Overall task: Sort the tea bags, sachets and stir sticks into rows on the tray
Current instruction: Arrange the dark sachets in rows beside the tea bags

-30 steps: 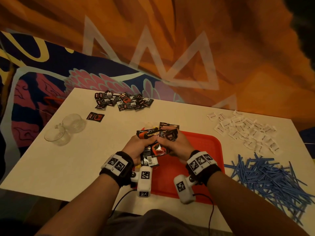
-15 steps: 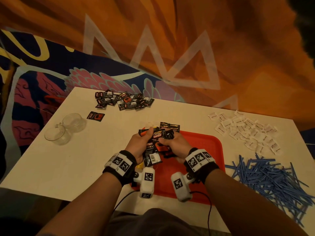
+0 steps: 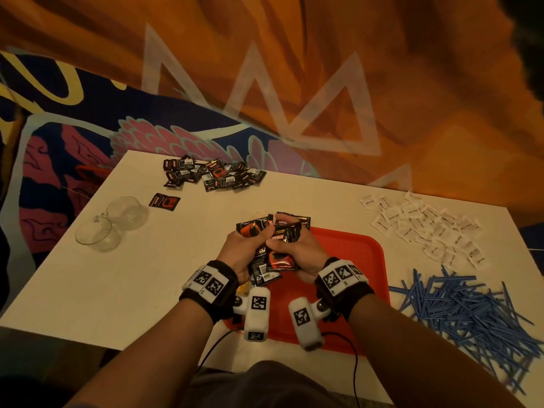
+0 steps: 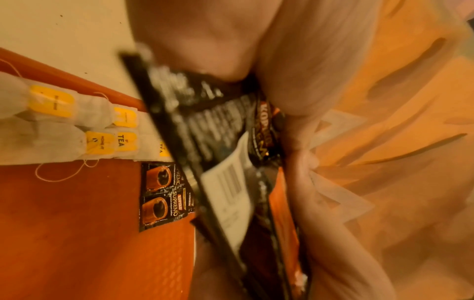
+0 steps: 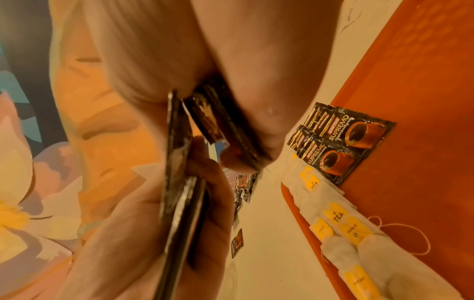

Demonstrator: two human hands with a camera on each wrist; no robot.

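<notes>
Both my left hand (image 3: 241, 248) and right hand (image 3: 297, 251) clamp one bundle of coffee sachets (image 3: 272, 254) over the tray (image 3: 359, 254). Left wrist: tea bags (image 4: 77, 125) lie beneath my palm. Right wrist: laid sachets (image 5: 341, 140) sit past my thumb; I should fan the bundle and deal singly beside them.

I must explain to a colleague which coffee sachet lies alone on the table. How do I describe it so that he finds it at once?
Start at the white table and look to its far left, where two clear glass cups stand. The lone sachet lies flat just beyond them. It is apart from the heap of black sachets near the far edge and touches none of them.
</notes>
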